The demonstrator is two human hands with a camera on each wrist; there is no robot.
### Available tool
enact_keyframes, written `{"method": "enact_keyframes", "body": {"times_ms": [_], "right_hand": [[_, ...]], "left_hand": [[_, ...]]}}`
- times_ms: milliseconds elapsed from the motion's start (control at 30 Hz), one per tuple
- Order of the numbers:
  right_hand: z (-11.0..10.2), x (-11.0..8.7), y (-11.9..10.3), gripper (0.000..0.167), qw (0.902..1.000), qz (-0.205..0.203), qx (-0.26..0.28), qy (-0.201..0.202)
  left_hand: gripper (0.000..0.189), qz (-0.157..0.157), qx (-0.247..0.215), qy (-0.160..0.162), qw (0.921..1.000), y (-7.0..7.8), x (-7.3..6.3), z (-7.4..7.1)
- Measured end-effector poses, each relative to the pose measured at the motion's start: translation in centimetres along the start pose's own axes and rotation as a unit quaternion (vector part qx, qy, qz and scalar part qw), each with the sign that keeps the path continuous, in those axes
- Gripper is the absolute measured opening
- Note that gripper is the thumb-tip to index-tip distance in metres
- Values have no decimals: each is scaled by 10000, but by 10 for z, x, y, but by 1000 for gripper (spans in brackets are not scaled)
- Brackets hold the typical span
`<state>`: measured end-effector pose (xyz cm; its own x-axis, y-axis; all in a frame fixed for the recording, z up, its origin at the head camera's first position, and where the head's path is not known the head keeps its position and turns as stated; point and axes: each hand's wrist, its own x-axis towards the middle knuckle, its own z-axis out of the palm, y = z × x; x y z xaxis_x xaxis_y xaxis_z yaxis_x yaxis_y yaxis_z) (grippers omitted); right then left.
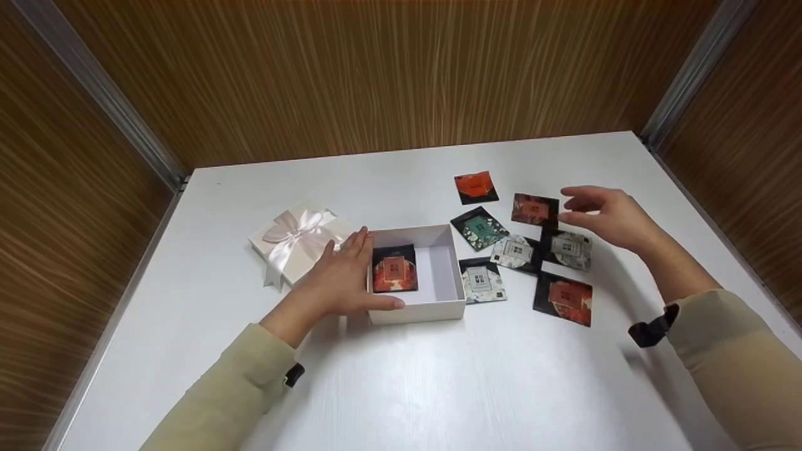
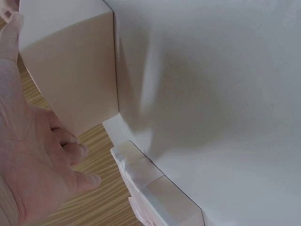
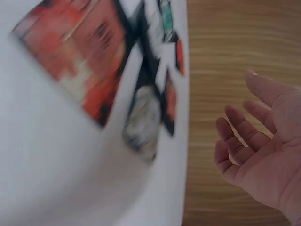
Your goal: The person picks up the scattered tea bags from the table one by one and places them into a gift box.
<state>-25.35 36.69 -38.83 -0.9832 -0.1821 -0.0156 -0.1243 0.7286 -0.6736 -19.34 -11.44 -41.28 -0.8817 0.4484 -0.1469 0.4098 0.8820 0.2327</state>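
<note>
My left hand (image 1: 341, 275) rests against the left side of an open white box (image 1: 416, 313), its fingers along the left wall and its thumb at the front rim. In the left wrist view the fingers (image 2: 70, 146) lie loosely beside the box wall (image 2: 70, 70). A red and black flat sachet (image 1: 395, 269) lies inside the box, on the left. My right hand (image 1: 611, 219) hovers with loosely bent fingers beside a dark red sachet (image 1: 532, 209). Nothing shows between its fingers in the right wrist view, where the hand (image 3: 263, 150) stands apart from the blurred sachets.
Left of the box lies a cream lid (image 1: 294, 244) with a satin bow. Right of it are an orange sachet (image 1: 476, 186), a green one (image 1: 481, 228), several white floral ones (image 1: 481, 282) and a red one (image 1: 564, 299). Wood-grain panels (image 1: 401, 75) enclose the white table (image 1: 401, 388).
</note>
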Motion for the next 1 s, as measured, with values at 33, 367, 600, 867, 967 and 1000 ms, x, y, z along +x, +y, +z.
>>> {"method": "enact_keyframes", "body": {"times_ms": [33, 367, 600, 867, 967, 1000], "right_hand": [[0, 0, 6, 64, 10000, 51, 4, -49], [7, -1, 45, 69, 9977, 276, 197, -592], [10, 1, 60, 76, 9950, 357, 379, -854], [8, 0, 73, 88, 9890, 419, 680, -1242], [9, 1, 76, 88, 9885, 446, 685, -1275], [10, 2, 76, 88, 9886, 460, 659, -1275]], "left_hand": [[144, 3, 7, 6, 10000, 0, 0, 0], [144, -15, -8, 16, 10000, 1, 0, 1], [144, -32, 21, -28, 10000, 2, 0, 0], [143, -27, 70, -40, 10000, 1, 0, 0], [142, -30, 90, -67, 9999, 0, 0, 0], [143, -32, 90, -62, 9999, 0, 0, 0]]}}
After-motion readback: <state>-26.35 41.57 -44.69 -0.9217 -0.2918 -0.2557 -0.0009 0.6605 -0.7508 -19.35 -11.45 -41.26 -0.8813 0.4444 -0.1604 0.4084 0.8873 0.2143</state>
